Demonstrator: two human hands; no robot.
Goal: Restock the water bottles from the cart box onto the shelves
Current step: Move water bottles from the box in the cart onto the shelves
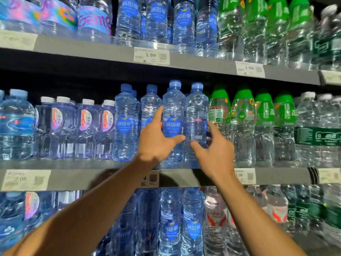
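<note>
Two clear blue-capped water bottles stand side by side at the front of the middle shelf [276, 175]. My left hand [156, 139] holds the left bottle [173, 108], which has a blue label; the thumb crosses its front and the index finger lies up its left side. My right hand [215, 150] holds the right bottle [196, 111], thumb under its label and fingers round its right side. Both bottles stand upright on the shelf edge. The cart box is out of view.
More blue-label bottles [125, 122] fill the row to the left, white-capped purple ones [84, 130] further left. Green-capped bottles [241, 124] crowd the right. The upper shelf [203, 61] and the lower row [171, 222] are packed with bottles. Price tags [151, 55] line the shelf edges.
</note>
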